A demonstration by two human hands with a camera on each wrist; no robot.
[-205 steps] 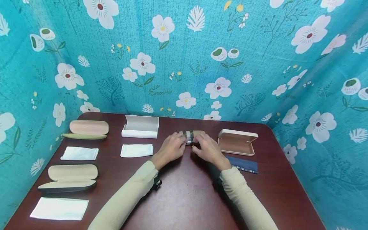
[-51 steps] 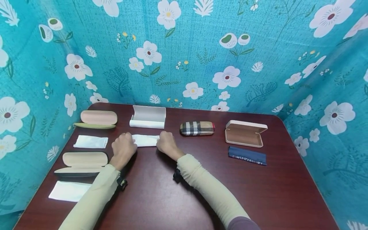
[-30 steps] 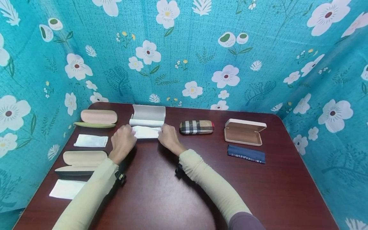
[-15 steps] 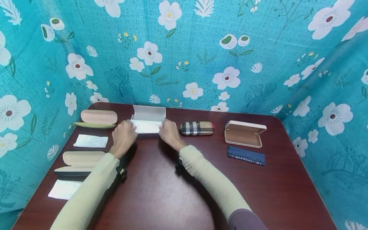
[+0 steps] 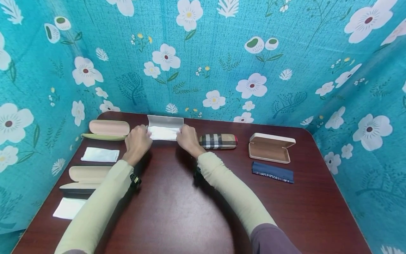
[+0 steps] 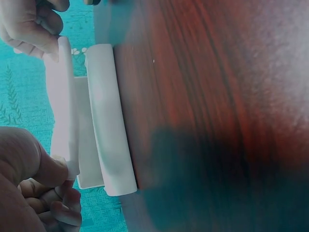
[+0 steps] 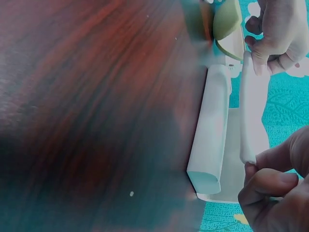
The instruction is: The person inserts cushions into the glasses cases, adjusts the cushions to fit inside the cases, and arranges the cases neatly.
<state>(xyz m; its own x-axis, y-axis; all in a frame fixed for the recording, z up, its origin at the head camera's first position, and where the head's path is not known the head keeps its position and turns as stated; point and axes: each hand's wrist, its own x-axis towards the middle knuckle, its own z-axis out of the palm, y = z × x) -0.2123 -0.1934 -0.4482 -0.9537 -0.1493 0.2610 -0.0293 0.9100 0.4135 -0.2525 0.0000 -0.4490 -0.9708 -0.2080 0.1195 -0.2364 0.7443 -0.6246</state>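
Observation:
A folded white cloth (image 5: pixel 164 133) is stretched between both hands, over the open white glasses case (image 6: pixel 110 121) at the back of the table. My left hand (image 5: pixel 138 141) pinches the cloth's left end between thumb and fingers. At the other end, my right hand (image 5: pixel 188 138) pinches it in the same way. Both wrist views show the cloth raised above the case, in front of its upright lid (image 5: pixel 165 121). In the head view the cloth covers most of the case's front part.
A checked glasses case (image 5: pixel 219 141) lies right of the right hand. Farther right are an open white-and-brown case (image 5: pixel 269 151) and a blue cloth (image 5: pixel 272 172). Left stand an open green case (image 5: pixel 109 129), a white cloth (image 5: pixel 100 155), an open black case (image 5: pixel 85 176) and another white cloth (image 5: pixel 68 208).
Both hands moved from the checked case, now lying closed on the table, to the white cloth. They lifted it by its ends and carried it back over the open white case.

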